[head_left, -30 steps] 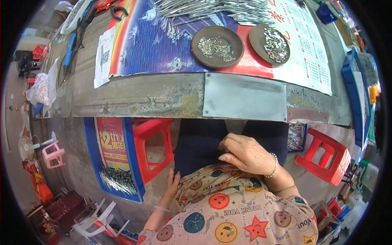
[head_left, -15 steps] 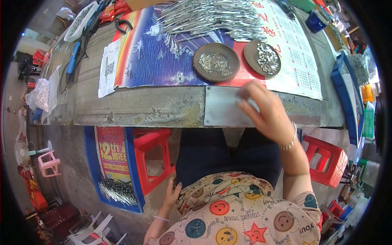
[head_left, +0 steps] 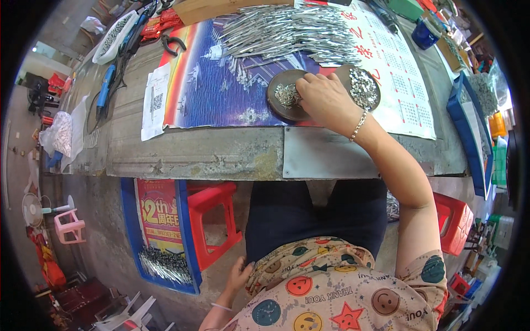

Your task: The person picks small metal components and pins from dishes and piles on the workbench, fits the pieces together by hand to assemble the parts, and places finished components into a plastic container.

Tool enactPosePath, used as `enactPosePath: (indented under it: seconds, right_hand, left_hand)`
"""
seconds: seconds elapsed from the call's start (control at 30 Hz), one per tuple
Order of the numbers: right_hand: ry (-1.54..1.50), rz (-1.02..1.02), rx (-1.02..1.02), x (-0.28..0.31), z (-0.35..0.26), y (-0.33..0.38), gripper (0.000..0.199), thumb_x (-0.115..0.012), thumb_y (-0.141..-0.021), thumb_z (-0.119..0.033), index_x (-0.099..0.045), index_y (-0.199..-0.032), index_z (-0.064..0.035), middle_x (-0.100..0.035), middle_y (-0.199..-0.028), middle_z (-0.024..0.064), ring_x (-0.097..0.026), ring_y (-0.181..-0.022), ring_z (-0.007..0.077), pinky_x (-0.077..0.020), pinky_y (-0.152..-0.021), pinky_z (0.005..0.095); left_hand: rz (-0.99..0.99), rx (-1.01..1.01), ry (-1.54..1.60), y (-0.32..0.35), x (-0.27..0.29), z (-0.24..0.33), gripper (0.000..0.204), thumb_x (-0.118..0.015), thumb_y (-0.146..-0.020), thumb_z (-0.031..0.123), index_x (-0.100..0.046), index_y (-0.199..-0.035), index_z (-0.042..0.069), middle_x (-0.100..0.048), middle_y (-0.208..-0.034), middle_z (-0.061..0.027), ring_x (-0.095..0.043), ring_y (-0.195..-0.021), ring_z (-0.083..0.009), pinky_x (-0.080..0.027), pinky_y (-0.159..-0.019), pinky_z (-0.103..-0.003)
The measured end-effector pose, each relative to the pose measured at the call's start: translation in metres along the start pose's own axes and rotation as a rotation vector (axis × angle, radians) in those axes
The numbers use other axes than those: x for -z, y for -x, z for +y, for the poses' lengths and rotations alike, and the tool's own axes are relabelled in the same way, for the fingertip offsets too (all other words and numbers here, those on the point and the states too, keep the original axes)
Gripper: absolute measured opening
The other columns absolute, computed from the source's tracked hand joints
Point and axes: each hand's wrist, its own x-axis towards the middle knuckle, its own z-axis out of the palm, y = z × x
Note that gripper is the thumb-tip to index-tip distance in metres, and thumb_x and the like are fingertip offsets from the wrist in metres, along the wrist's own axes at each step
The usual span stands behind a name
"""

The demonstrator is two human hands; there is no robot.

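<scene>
Clock face centred on the right hand point(head_left: 330, 99), 12 toward the far side of the table point(head_left: 210, 151).

Right hand: palm down, fingers drawn narrow, over the right part of a brown dish point(head_left: 286, 78). Fingertips are hidden, so cannot tell whether a piece is pinched. A chain bracelet point(head_left: 359, 124) circles the wrist.

Small metal pieces point(head_left: 286, 96): heaped in that dish at 9 o'clock, close to the fingers.

Second brown dish point(head_left: 343, 73): between 2 and 3 o'clock, partly behind the hand, bearing shiny flat bits point(head_left: 362, 87). Both dishes stand on a printed sheet point(head_left: 193, 102).

Left hand point(head_left: 238, 274): 7 o'clock, low beside the dark trousers point(head_left: 281, 220), fingers bent; cannot tell if it holds anything.

Surroundings: pile of slender metal strips point(head_left: 287, 33) at 11; pliers point(head_left: 174, 45), handles spread, near 10; blue-handled tool point(head_left: 105, 85) at 9; pale metal plate point(head_left: 328, 154) at the table's near edge, 6; blue tray point(head_left: 130, 237) with more strips at its near end, 8.
</scene>
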Motion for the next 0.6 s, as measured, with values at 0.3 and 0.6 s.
enactPosePath:
  seconds: [0.3,0.6]
  right_hand:
    - [-0.097,-0.025,-0.018,-0.002,0.003,-0.006,0.007,-0.055,-0.079,-0.005,-0.056,-0.085,-0.0029,-0.064,-0.087,0.0141,-0.063,-0.085,0.0336,-0.0431,-0.074,0.0481]
    - [-0.429,0.044,-0.093,0.010,0.006,-0.008,0.012,-0.057,-0.078,-0.008,-0.054,-0.084,0.0024,-0.061,-0.081,0.0206,-0.060,-0.082,0.0402,-0.0462,-0.072,0.0467]
  left_hand:
    - [0.254,-0.084,0.074,-0.027,-0.009,0.013,0.029,-0.063,-0.088,0.021,-0.052,-0.104,0.001,-0.054,-0.081,-0.0026,-0.051,-0.073,-0.0099,-0.045,-0.067,-0.026]
    - [0.149,-0.446,-0.612,-0.018,0.024,0.151,0.016,-0.066,-0.080,0.006,-0.060,-0.094,0.001,-0.057,-0.090,-0.0158,-0.059,-0.084,-0.0314,-0.048,-0.073,-0.036]
